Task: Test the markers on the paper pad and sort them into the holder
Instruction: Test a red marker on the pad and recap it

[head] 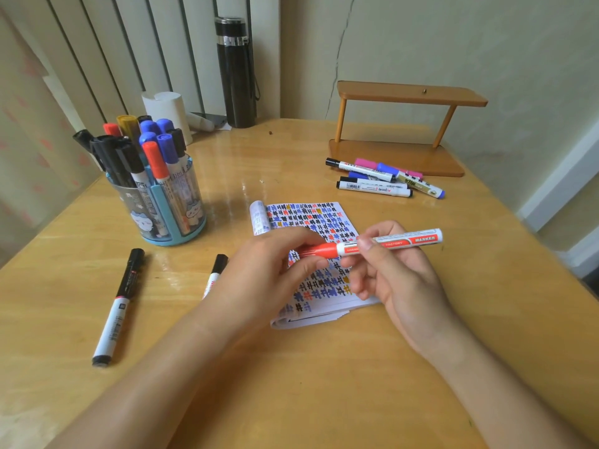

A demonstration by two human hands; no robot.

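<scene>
While the left hand [275, 270] pinches the cap and the right hand [395, 270] grips the barrel of a red marker [372, 245] above the mark-crowded paper pad [324, 218], the holder [168, 202] looks well filled; several markers [382, 178] by the wooden shelf [405, 124] remain seemingly untested

I see a glossy wooden table [291, 367] carrying the marker-filled holder [168, 205] at left, two black-capped markers [118, 306] near it, the scribbled paper pad [311, 222] at centre, loose markers [382, 179] against a wooden stand [402, 124], and a black flask [235, 72] with a white cup [167, 108] at the back.
</scene>
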